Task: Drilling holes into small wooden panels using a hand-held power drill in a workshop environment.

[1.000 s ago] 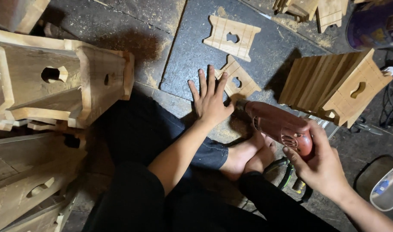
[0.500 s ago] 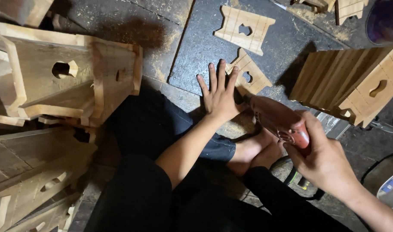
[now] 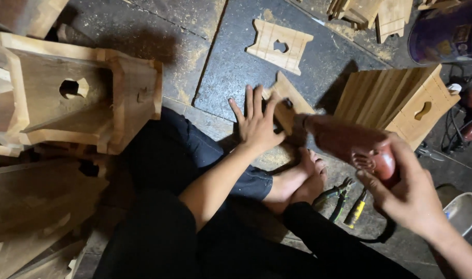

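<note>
Floor [image 3: 236,62] dusted with sawdust, ringed by the biggest pieces: wooden stools [image 3: 76,98] stacked far left, slatted stool [image 3: 401,101] tipped on its side at right. Smaller, 1 cut-out wooden panel [image 3: 290,101] flat just ahead of bare feet, pinned there seemingly against shifting. Left hand [image 3: 256,124] palm-down on its near edge, fingers spread wide. Right hand [image 3: 406,191] wrapped tight around red power drill [image 3: 352,144], nose angled at panel. Pliers [image 3: 336,196] beside feet.
</note>
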